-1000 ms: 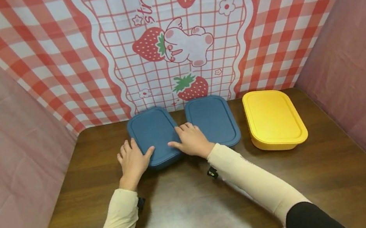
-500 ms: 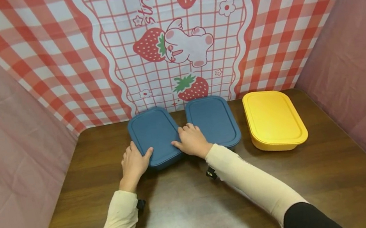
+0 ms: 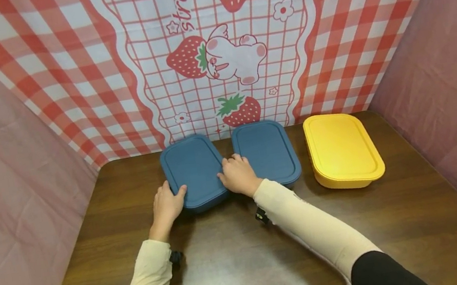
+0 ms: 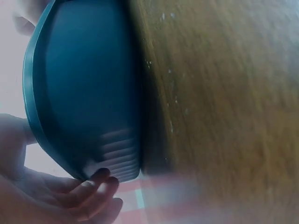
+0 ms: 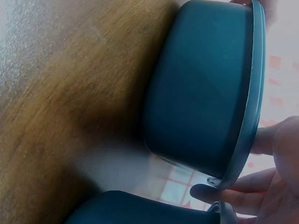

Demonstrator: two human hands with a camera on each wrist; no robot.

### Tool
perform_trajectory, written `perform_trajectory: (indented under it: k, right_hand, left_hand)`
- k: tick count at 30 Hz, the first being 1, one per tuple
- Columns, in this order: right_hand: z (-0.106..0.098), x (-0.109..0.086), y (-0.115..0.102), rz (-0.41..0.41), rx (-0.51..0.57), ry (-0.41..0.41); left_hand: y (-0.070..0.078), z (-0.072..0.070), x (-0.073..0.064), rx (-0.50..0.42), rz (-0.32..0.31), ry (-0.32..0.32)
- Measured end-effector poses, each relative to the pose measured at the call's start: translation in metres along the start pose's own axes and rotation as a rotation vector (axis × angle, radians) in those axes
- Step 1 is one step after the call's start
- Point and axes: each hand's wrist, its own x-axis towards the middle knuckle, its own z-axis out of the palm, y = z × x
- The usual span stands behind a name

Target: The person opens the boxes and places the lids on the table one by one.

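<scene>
A blue lidded storage box (image 3: 193, 167) lies slightly turned at the back left of the table, its lid on. My left hand (image 3: 167, 205) grips its left front edge, thumb on the lid rim. In the left wrist view, that hand's fingers (image 4: 96, 198) curl along the ribbed side of the box (image 4: 88, 70). My right hand (image 3: 240, 176) holds the right edge, between this box and a second blue lidded box (image 3: 267, 151). In the right wrist view, the thumb lies at the rim of the first box (image 5: 201, 84) and the fingers reach under it.
A yellow lidded box (image 3: 342, 147) stands at the right on the brown wooden table (image 3: 237, 259). Behind the boxes hangs a red-and-white strawberry cloth (image 3: 238, 62). Pink cloth walls (image 3: 5, 161) close off both sides.
Both thumbs have drawn back from the lid's top toward its edges. My left hand has slid slightly toward me along the side; the boxes are almost unmoved.
</scene>
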Motion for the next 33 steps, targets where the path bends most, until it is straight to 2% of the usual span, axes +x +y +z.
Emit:
perform_trajectory:
  k: [13, 20, 29, 33]
  right_hand:
    - [0.0009, 0.0046, -0.0002, 0.017, 0.003, 0.054]
    - [0.0001, 0.0042, 0.0011, 0.001, 0.009, 0.037]
    - [0.0018, 0.0034, 0.0022, 0.048, 0.078, 0.024]
    - [-0.0008, 0.0025, 0.0022, 0.04, 0.099, 0.032]
  left_hand:
    - [0.0017, -0.0016, 0.0014, -0.078, -0.006, 0.043]
    - [0.0029, -0.0013, 0.0016, -0.1, -0.004, 0.048]
    - [0.0023, -0.0012, 0.0012, -0.112, 0.009, 0.079]
    - [0.0027, -0.0026, 0.0016, -0.119, 0.011, 0.091]
